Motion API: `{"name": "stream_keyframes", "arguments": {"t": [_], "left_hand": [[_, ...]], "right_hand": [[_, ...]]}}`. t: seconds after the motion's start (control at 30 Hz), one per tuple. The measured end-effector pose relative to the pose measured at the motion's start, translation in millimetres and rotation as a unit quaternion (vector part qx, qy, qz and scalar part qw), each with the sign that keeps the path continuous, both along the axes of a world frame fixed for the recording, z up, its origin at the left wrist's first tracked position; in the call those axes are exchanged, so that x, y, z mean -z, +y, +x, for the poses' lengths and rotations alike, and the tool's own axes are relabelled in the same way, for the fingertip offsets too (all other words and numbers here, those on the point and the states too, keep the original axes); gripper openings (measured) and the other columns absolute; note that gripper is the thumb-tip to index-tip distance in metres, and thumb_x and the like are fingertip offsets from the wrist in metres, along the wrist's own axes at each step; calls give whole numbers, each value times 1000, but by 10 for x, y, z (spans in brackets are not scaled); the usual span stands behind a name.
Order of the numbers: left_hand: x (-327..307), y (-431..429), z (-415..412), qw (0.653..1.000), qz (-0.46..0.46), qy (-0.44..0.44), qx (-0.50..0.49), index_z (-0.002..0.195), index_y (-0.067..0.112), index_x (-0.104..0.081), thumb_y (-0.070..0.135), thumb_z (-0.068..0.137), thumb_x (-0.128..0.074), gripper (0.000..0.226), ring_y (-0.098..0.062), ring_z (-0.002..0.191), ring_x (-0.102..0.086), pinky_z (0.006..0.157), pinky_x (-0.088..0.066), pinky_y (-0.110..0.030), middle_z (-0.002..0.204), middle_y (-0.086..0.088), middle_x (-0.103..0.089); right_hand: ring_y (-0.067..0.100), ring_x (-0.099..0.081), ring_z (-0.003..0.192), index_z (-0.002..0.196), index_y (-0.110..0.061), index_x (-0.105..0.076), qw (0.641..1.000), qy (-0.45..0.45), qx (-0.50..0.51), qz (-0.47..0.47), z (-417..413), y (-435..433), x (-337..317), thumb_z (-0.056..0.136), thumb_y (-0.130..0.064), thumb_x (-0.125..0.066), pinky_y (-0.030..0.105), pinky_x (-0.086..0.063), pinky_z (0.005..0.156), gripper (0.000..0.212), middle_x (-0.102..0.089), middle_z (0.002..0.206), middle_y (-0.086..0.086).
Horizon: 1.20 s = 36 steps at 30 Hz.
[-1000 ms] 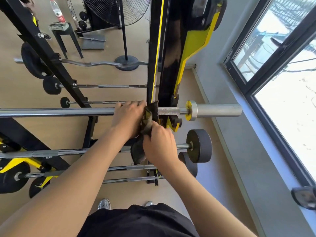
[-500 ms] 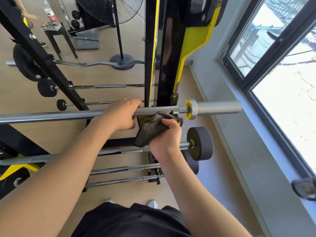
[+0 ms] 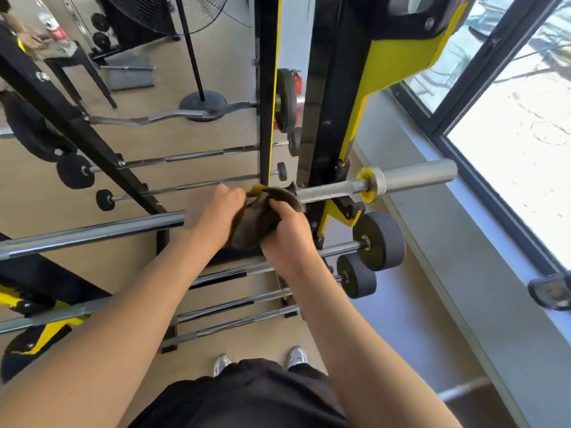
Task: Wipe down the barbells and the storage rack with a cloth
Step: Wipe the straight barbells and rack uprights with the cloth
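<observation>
A long steel barbell [image 3: 92, 231] lies across the black and yellow storage rack [image 3: 336, 125] at chest height, its sleeve sticking out to the right. A dark grey cloth [image 3: 262, 217] is bunched over the bar just left of the rack upright. My left hand [image 3: 216, 211] grips the bar and the cloth's left edge. My right hand [image 3: 287, 236] clutches the cloth from the near side. The bar under the cloth is hidden.
Several smaller barbells with round black weights [image 3: 381, 240] rest on lower rack pegs. A curl bar [image 3: 148, 118] and a floor fan's base [image 3: 202, 103] lie beyond. A grey wall and window [image 3: 509, 125] close the right side. A stool [image 3: 77, 66] stands far left.
The cloth came up from below the bar and now lies over it. My right hand rose with it toward the left hand. The view shifted slightly downward.
</observation>
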State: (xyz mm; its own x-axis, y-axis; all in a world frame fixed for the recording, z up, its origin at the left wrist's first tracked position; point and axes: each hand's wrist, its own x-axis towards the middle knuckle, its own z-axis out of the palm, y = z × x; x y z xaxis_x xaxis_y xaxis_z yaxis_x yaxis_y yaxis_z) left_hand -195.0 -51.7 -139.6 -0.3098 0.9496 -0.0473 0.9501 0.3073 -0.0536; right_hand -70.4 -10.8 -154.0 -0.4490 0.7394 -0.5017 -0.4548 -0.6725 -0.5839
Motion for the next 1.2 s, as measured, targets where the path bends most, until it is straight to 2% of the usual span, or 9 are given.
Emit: {"name": "stream_keyframes", "arguments": {"t": [0.17,0.33,0.43,0.53,0.57,0.63,0.73,0.9,1.2], "left_hand": [[-83,-66,-52,997,62,-34,27,97,15,-60,15,88,-71,15,-29,79,-65,66,-56,-39,92,-9,-68],[-97,-109,-153,990,87,-69,91,102,13,-57,12,87,-71,21,-37,78,-66,61,-54,-42,92,-12,-66],[-143,-120,-176,991,68,-71,93,105,13,-59,9,89,-63,17,-36,83,-67,63,-53,-42,96,-11,-68],[-148,-91,-183,991,56,-67,106,111,15,-60,10,88,-61,23,-35,88,-68,61,-48,-37,101,-11,-70],[-140,-79,-179,991,48,-64,104,112,18,-59,13,87,-61,26,-34,89,-69,62,-50,-36,101,-9,-70],[-114,-46,-178,991,47,-75,105,115,26,-56,26,87,-61,29,-32,89,-71,67,-56,-37,100,-3,-72],[-145,-71,-177,991,50,-66,110,119,24,-58,22,86,-63,33,-35,88,-71,64,-55,-35,99,-6,-73],[-81,-110,-248,987,65,-79,127,117,18,-59,6,85,-61,34,-36,87,-70,66,-59,-43,96,-10,-70],[40,-114,-343,961,130,-171,176,117,22,-57,27,81,-75,40,-26,90,-67,68,-61,-42,107,-3,-65]], "right_hand": [[37,-67,117,129,-1,-57,984,25,175,-29,248,428,-23,107,-12,-40,53,-53,105,29,-65,131,24],[32,-71,107,124,-7,-62,991,-128,37,31,-199,-360,-175,101,-6,-50,48,-59,96,26,-73,115,17],[21,-69,88,98,-16,-65,933,-316,100,141,17,-388,-405,96,-2,-48,37,-60,73,22,-71,92,7],[19,-64,100,118,-15,-62,834,-439,151,297,97,-345,-562,94,-7,-49,36,-51,89,28,-69,108,4],[23,-57,123,140,-13,-52,813,-461,109,339,37,-343,-541,95,-12,-50,38,-45,106,45,-61,135,10],[31,-5,158,163,-3,-10,795,-484,-22,366,-171,-296,-375,98,-20,-52,43,-5,130,79,-4,171,19],[44,27,152,158,11,11,734,-586,-57,337,-333,-82,-289,99,-25,-51,48,18,125,93,29,162,32],[52,21,152,153,19,9,757,-590,53,276,-363,129,-446,94,-9,-51,58,4,126,89,21,161,39],[39,20,156,161,-1,17,805,-528,92,252,-392,48,-357,98,-1,-52,39,3,128,94,36,161,25]]}}
